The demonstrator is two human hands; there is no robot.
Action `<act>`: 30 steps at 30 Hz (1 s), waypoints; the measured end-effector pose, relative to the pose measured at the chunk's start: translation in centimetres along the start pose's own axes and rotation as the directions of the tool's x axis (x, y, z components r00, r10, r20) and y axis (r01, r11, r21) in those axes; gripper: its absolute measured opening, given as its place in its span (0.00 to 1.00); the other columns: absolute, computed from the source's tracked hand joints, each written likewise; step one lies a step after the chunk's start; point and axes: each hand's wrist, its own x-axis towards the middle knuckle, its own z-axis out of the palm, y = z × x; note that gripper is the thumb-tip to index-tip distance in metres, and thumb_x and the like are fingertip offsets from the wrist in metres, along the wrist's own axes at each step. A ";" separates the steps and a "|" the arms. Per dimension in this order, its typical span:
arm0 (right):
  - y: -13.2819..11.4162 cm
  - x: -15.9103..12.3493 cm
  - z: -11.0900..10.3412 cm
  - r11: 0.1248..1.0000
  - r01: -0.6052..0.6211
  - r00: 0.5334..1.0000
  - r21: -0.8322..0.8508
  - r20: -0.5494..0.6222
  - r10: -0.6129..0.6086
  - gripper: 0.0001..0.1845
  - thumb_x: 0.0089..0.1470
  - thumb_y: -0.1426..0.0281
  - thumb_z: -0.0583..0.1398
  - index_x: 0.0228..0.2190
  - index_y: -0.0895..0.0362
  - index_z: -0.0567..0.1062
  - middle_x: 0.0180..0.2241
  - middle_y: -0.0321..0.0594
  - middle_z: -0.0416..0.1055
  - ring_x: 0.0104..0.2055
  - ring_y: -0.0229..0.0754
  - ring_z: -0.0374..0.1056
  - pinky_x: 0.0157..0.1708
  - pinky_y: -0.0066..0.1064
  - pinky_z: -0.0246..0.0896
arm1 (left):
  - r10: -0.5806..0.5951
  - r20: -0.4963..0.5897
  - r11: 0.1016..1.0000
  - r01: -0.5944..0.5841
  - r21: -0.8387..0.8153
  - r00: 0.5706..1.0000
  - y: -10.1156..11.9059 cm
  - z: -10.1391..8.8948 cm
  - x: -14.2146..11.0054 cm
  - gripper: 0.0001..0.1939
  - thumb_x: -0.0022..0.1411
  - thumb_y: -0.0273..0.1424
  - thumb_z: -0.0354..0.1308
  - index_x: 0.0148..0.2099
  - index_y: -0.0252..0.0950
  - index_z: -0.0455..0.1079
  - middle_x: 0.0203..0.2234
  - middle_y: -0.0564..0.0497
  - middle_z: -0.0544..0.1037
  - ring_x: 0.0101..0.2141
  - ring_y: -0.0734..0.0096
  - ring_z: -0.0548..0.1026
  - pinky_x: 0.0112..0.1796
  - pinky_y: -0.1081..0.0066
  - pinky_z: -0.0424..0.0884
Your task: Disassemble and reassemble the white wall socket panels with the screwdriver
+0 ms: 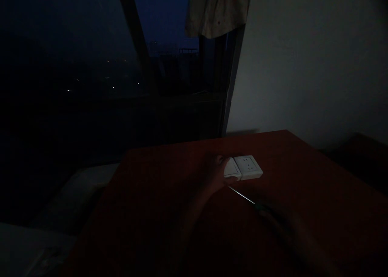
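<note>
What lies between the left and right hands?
In the head view, a screwdriver-like tool: its bright shaft runs from the right hand toward the left hand.

No legible text, label, brand, number or sign on socket [251, 164], screwdriver [242, 196] or counter [287, 156]; light dim.

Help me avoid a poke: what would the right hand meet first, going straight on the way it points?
Probably the left hand, near its thumb base: the screwdriver in the right hand points there, shaft leading. Depth is unclear in this dim view, so it might just miss.
</note>
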 end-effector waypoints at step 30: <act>3.9 7.8 1.4 0.701 0.341 0.875 -0.627 -0.061 -0.480 0.17 0.60 0.67 0.52 0.47 0.53 0.75 0.47 0.46 0.73 0.48 0.51 0.69 0.46 0.43 0.65 | -0.121 -0.142 0.976 0.144 0.163 0.982 -3.6 -5.3 -9.8 0.20 0.62 0.31 0.54 0.56 0.39 0.63 0.55 0.45 0.66 0.54 0.57 0.66 0.55 0.56 0.63</act>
